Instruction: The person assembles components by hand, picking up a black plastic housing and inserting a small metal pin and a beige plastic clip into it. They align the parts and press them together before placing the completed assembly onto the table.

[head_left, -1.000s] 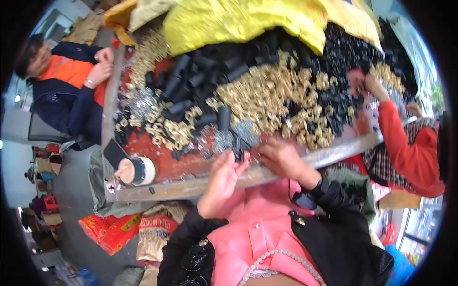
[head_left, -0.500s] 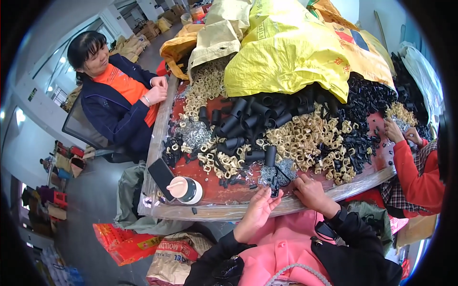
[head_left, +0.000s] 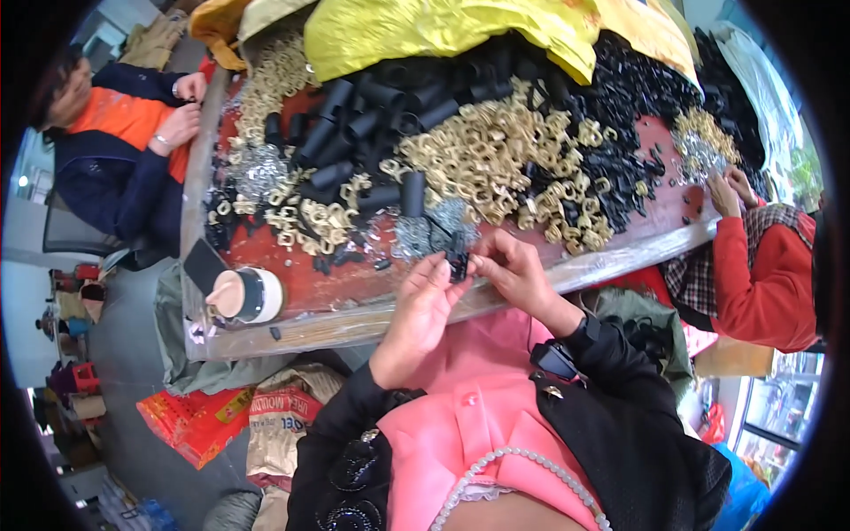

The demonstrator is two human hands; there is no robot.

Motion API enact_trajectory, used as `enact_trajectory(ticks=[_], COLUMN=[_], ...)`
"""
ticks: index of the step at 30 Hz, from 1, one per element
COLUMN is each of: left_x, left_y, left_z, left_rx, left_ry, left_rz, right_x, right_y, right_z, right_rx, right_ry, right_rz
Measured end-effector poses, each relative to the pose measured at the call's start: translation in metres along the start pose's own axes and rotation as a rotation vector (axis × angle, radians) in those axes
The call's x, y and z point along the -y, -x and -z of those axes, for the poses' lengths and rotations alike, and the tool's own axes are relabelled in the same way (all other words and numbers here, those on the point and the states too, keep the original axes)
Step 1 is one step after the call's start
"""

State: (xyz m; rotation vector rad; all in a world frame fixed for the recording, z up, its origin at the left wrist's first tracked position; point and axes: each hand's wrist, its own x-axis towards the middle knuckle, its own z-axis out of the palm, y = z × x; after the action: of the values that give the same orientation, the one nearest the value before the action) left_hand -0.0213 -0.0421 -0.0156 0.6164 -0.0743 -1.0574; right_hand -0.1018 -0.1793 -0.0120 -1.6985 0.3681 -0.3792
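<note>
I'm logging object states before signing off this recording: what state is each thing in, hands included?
Left hand: fingers closed on the small black part
Right hand: fingertips at that part's right side, grip unclear
Black tubes: loose, heaped, some open ends showing
Gold-coloured pieces: loose, heaped
Yellow sack: spread over the heap's far side
Cup: upright, pinkish top on
Dark slab: beside the cup, propped or flat unclear

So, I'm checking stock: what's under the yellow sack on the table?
Black tubes show along the near edge of the yellow sack, some apparently reaching beneath it. Anything farther under is covered, so it can't be identified.
</note>
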Motion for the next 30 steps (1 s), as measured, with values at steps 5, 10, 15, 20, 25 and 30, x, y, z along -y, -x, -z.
enact_trajectory(ticks=[5,10,15,20,25,30], left_x=[0.008,0.016,0.015,0.011,0.009,0.004], left_y=[-0.012,-0.021,-0.024,-0.026,-0.013,-0.005], left_z=[-0.001,0.002,0.001,0.003,0.002,0.004], left_rx=[0.028,0.037,0.011,0.009,-0.044,-0.022], left_ry=[0.002,0.083,0.075,0.039,0.0,0.023], left_rz=[-0.01,-0.021,-0.01,0.002,-0.006,0.013], right_x=[-0.015,-0.015,-0.021,-0.02,-0.007,-0.003], right_y=[-0.001,-0.006,-0.009,-0.01,-0.004,0.002], right_z=[0.015,0.032,0.036,0.041,0.031,0.022], right_rx=[0.079,0.216,0.268,0.24,0.194,0.162], right_ry=[-0.316,-0.353,-0.365,-0.341,-0.37,-0.371], right_rz=[-0.048,-0.199,-0.233,-0.231,-0.191,-0.195])
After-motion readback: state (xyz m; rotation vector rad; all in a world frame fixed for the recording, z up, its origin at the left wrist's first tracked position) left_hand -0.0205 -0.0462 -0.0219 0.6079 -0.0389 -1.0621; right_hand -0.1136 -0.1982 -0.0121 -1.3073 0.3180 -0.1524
